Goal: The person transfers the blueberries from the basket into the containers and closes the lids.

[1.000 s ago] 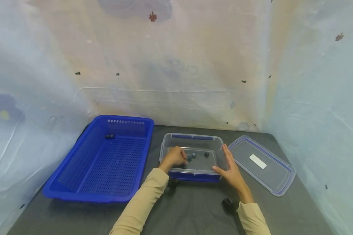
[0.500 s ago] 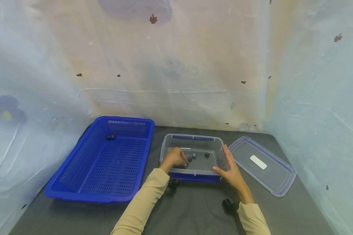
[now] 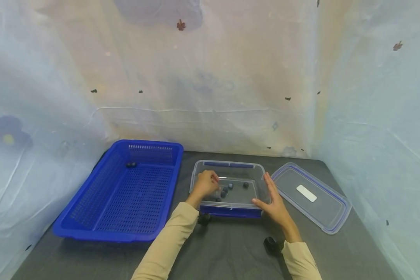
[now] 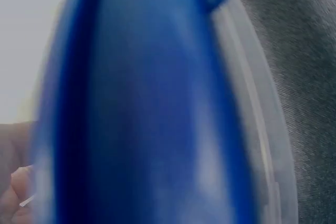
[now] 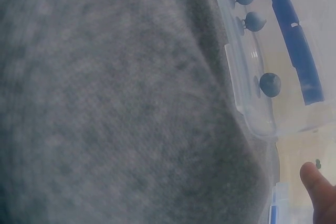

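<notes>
Berries (image 3: 230, 186) appear under handling: left hand (image 3: 204, 184) curled, hold indeterminable; spread right hand (image 3: 277, 207) steadies box (image 3: 231, 210); next move requires gentleness.

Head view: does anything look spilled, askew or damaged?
Nothing looks spilled or damaged: the visible blueberries lie inside the clear container or the blue basket. Only the lid, right of the container, lies askew, diagonal to its sides.

Fingertips of the left hand (image 3: 203, 186), inside the box (image 3: 231, 205), turn from the head camera, their hold unclear. A blurred blue strip (image 4: 152, 103) fills the left wrist view. Right-wrist frame crops box and right hand (image 5: 318, 192); sleeves (image 3: 164, 245) exit the head view's bottom edge.
</notes>
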Tool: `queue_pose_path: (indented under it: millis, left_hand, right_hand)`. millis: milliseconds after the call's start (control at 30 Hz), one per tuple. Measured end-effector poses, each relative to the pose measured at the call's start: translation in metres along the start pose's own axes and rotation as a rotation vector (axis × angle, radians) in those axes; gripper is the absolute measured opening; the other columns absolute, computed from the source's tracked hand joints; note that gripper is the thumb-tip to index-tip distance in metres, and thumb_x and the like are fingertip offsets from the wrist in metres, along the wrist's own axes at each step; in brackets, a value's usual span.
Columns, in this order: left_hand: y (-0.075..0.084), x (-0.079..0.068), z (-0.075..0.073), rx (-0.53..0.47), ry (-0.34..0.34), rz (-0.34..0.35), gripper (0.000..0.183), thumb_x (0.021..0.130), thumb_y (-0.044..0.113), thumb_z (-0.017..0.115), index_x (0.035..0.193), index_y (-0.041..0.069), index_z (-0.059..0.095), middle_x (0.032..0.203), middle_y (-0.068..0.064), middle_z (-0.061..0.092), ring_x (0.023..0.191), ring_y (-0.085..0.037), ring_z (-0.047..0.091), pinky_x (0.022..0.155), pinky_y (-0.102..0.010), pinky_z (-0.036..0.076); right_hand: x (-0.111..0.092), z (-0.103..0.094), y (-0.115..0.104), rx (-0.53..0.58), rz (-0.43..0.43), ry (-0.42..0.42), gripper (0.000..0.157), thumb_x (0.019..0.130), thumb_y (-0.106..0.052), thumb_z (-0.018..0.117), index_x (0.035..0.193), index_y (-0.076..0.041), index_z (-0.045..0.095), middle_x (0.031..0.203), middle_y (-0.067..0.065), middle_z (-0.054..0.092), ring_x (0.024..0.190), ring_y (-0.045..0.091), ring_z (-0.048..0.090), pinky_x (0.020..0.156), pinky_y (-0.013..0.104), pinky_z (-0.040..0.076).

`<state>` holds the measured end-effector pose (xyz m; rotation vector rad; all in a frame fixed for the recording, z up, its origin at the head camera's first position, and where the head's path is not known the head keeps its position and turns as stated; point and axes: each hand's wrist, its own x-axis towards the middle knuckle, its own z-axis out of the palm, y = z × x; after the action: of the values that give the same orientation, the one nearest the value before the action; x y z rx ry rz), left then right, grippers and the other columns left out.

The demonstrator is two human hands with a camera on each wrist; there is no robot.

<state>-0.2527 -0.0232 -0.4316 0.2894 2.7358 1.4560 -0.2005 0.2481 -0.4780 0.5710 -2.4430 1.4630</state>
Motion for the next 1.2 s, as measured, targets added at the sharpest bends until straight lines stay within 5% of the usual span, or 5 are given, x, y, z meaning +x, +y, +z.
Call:
queue_pose_path:
  millis: [367, 667, 967, 1200]
  left_hand:
    - [0.025, -0.013, -0.015, -0.116, -0.008, 0.046, 0.022, 0.079, 0.013, 0.08, 0.096, 0.005, 0.069, 0.079, 0.002, 0.064, 0.076, -0.017, 0.059, 0.066, -0.031, 0.048]
    - [0.058, -0.035, -0.038, -0.196, -0.012, 0.178, 0.019, 0.087, 0.021, 0.074, 0.098, 0.006, 0.068, 0.085, -0.001, 0.063, 0.073, -0.015, 0.061, 0.064, -0.03, 0.051]
    - [0.077, -0.048, -0.069, -0.165, 0.068, 0.323, 0.013, 0.094, 0.021, 0.066, 0.1, 0.01, 0.069, 0.089, 0.001, 0.066, 0.074, -0.016, 0.062, 0.063, -0.031, 0.05]
    - [0.07, -0.049, -0.097, -0.133, 0.156, 0.427, 0.018, 0.097, 0.023, 0.062, 0.105, 0.009, 0.068, 0.094, 0.0, 0.068, 0.083, -0.019, 0.064, 0.074, -0.035, 0.053]
  right_hand:
    - [-0.001, -0.004, -0.039, 0.004, 0.023, -0.025, 0.091, 0.08, -0.003, 0.074, 0.15, 0.007, 0.017, 0.157, 0.026, 0.008, 0.141, 0.048, 0.008, 0.105, 0.068, 0.015]
    - [-0.001, -0.004, -0.045, -0.003, 0.029, -0.023, 0.089, 0.08, -0.001, 0.073, 0.15, 0.009, 0.018, 0.156, 0.029, 0.008, 0.14, 0.049, 0.009, 0.105, 0.067, 0.016]
    - [0.0, -0.002, -0.017, -0.001, 0.008, -0.014, 0.093, 0.08, -0.005, 0.075, 0.152, 0.002, 0.017, 0.158, 0.024, 0.007, 0.142, 0.045, 0.007, 0.104, 0.069, 0.015]
    - [-0.001, 0.0, 0.0, -0.001, -0.001, -0.001, 0.094, 0.081, -0.012, 0.076, 0.155, -0.007, 0.018, 0.16, 0.016, 0.008, 0.144, 0.037, 0.007, 0.106, 0.067, 0.015]
